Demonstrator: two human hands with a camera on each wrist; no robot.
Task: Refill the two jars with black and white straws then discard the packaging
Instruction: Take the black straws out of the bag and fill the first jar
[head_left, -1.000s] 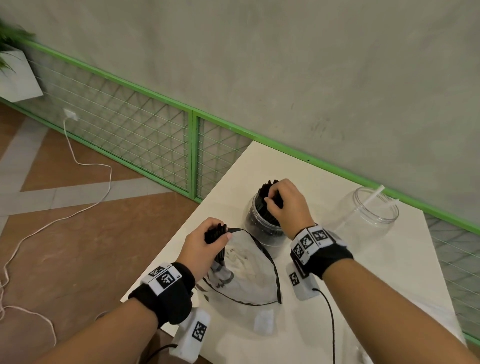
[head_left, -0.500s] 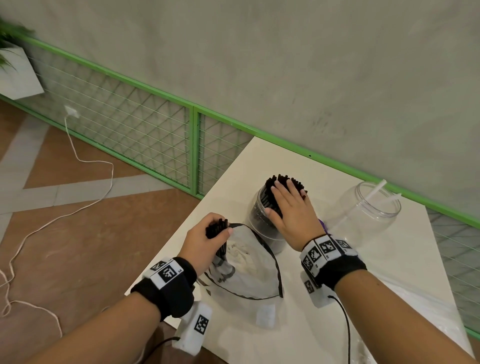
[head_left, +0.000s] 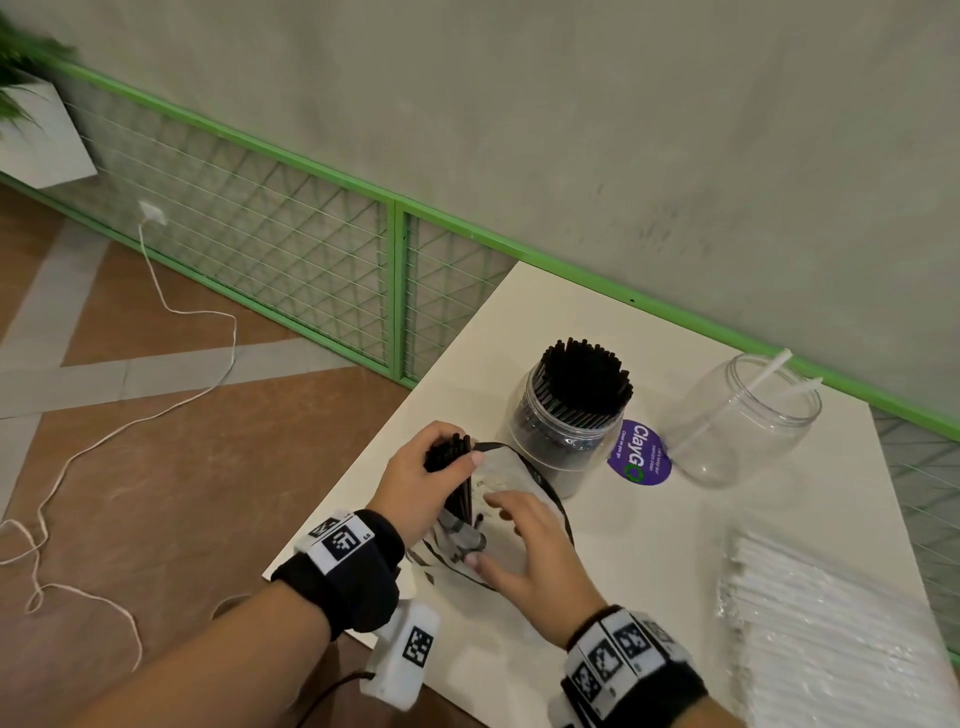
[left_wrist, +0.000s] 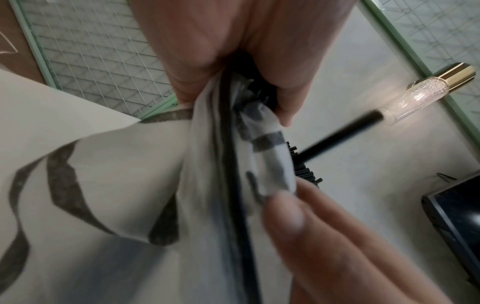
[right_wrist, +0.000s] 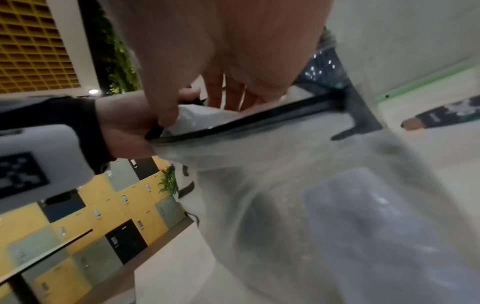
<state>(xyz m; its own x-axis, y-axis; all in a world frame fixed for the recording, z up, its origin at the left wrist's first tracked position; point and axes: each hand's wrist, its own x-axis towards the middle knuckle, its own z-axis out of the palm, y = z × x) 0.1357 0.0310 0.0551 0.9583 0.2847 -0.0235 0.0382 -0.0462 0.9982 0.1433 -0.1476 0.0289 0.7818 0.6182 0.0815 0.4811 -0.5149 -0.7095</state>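
Note:
A clear jar (head_left: 563, 441) packed with black straws (head_left: 584, 376) stands mid-table. To its right, a second clear jar (head_left: 748, 421) holds two white straws. My left hand (head_left: 441, 467) grips a small bundle of black straws (head_left: 460, 491) together with the mouth of a clear, black-trimmed plastic bag (head_left: 511, 525); the left wrist view shows the bag (left_wrist: 103, 185) bunched in that grip (left_wrist: 249, 86). My right hand (head_left: 498, 530) hovers at the bag with fingers spread, fingertips (left_wrist: 285, 214) touching the plastic. A sealed pack of white straws (head_left: 831, 639) lies at the right.
A purple round sticker (head_left: 639, 452) lies on the white table (head_left: 649, 561) between the jars. The table's left edge runs beside my left wrist. Behind the table are a green mesh railing (head_left: 395, 291) and grey wall. A white cable (head_left: 182, 312) trails on the floor.
My right hand has left the top of the black straw jar and drawn back to the bag. My left hand keeps its grip. The view has shifted, showing the white straw pack.

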